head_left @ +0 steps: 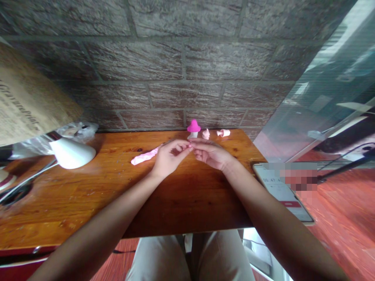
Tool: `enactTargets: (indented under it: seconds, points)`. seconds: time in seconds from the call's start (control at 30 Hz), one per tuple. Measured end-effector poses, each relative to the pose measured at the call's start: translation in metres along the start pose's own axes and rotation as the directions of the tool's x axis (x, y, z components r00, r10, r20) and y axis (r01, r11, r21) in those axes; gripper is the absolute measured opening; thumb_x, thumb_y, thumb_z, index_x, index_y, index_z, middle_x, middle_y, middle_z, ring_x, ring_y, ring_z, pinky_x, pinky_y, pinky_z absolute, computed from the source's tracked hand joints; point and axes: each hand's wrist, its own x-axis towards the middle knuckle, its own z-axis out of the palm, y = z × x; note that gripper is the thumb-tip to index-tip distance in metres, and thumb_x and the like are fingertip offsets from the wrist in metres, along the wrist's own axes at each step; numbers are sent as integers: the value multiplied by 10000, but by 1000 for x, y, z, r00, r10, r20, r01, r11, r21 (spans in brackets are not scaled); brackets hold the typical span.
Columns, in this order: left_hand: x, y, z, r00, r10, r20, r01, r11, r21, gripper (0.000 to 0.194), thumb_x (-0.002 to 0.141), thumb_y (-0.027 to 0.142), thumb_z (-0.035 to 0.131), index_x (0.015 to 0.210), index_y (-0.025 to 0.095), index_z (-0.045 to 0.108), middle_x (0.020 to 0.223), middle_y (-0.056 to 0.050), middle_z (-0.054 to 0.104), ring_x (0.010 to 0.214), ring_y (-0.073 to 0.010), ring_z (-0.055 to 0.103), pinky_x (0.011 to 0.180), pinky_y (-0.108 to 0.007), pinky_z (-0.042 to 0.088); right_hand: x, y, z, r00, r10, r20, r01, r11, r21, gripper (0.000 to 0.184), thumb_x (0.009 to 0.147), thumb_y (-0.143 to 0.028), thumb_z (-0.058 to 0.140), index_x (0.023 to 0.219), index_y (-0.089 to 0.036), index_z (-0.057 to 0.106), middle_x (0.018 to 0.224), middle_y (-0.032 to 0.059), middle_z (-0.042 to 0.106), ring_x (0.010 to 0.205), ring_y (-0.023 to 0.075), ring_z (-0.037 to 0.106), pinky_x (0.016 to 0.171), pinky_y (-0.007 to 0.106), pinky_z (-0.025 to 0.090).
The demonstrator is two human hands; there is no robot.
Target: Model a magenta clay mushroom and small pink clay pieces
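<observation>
Above the wooden table, the fingertips of my left hand (pixel 170 155) and my right hand (pixel 211 153) meet and pinch a tiny pink piece (pixel 190 146), which looks like modelling clay. The fingers hide most of it. Just behind them stands a small mushroom figure (pixel 193 126) with a magenta cap and a whitish stem. To its right are a small pale pink shaped piece (pixel 206 134) and another pale pink piece (pixel 224 133) lying on its side. A crumpled pink strip (pixel 144 157), perhaps a wrapper, lies left of my left hand.
A lamp with a white base (pixel 73 152) and a printed brown shade (pixel 32 97) stands at the left, beside clear plastic wrapping (pixel 32 146). A phone or tablet (pixel 281 191) showing a timer lies at the right. A stone-patterned wall (pixel 152 62) borders the table's back.
</observation>
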Motion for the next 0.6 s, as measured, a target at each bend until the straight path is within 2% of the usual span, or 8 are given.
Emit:
enactTargets:
  seconds: [0.13,0.43,0.6]
  points:
    - [0,0,1,1000,-18,-1,18,999,-32,168,837,307,729,931,168,723,796,-26,723,653,-108,632,628,-213,497,0,-1,-1,1000,6,-12,-6,1000,8,106,766,-158,804,842,-170,731,706,-35,708,575,33,599,517,125,455]
    - [-2,5,-2,989,107,105,-116,990,81,148,864,265,703,985,190,745,800,-24,724,630,-104,586,622,-223,477,4,4,-6,998,45,-31,-46,998,-44,86,773,-177,807,825,-171,739,740,-10,734,605,51,609,558,146,462]
    - [-1,0,-2,990,111,89,-117,991,63,161,886,296,677,979,196,762,778,-28,698,650,-113,595,600,-228,463,5,4,-7,998,52,-36,-51,999,4,76,786,-175,795,828,-179,731,719,-20,729,601,58,614,565,162,467]
